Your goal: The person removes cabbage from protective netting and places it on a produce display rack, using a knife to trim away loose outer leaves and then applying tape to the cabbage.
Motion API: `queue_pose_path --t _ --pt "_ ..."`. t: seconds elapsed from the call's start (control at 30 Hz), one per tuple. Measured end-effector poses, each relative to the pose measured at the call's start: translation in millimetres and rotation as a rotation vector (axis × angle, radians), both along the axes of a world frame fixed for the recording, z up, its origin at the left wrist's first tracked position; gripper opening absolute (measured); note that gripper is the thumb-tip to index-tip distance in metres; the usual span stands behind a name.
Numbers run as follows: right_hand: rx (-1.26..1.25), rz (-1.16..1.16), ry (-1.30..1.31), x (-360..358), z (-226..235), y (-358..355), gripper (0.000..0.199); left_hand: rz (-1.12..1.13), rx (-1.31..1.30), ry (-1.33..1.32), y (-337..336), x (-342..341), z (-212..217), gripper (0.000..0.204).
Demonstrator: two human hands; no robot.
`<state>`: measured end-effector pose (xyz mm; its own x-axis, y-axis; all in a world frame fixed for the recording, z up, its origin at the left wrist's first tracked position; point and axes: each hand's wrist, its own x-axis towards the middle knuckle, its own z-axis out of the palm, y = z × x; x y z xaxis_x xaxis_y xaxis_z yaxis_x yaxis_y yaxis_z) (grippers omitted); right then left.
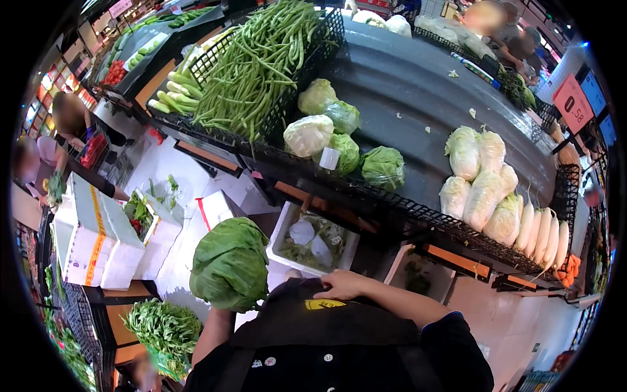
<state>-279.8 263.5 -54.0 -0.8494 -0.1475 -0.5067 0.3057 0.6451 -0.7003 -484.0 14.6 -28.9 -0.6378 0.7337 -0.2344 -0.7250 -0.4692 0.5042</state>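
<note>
A large green cabbage with dark outer leaves is held up in my left hand. That hand sits under the cabbage, so its fingers are hidden and only the wrist area shows. My right hand rests at the front of my dark apron, fingers curled over its cloth near a yellow patch. Ahead, on the grey display stand, lie several round cabbages, among them a pale one and a wrapped green one. A small white block sits against them.
Green beans fill a black crate at the left of the stand. Napa cabbages and white radishes line its right end. A foam box with leaf scraps is below. White boxes and people are at left.
</note>
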Motion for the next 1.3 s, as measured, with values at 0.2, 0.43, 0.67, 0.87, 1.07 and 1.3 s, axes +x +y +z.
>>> queue_pose_path --t 0.2,0.43,0.67,0.87,1.07,1.3 --pt "-0.014 -0.166 -0.101 48.1 9.2 19.5 0.062 -0.118 0.037 0.048 50.9 -8.3 6.3 0.05" --pt "-0.022 -0.448 0.244 83.1 16.1 30.8 0.035 -0.224 0.047 0.165 95.9 4.2 16.1 0.05" --pt "-0.145 -1.24 0.494 118.0 112.1 92.2 0.023 -0.317 0.028 0.503 135.9 16.4 24.7 0.05" --pt "-0.368 -0.725 0.35 28.7 167.0 70.8 0.086 -0.448 0.116 0.458 189.5 1.3 26.8 0.049" --pt "-0.808 -0.942 0.269 -26.9 171.4 74.5 0.104 -0.374 0.236 0.171 195.8 -1.2 47.9 0.063" --pt "-0.975 -1.059 0.253 -53.5 138.0 61.5 0.077 -0.23 0.19 -0.202 158.9 16.3 42.2 0.057"
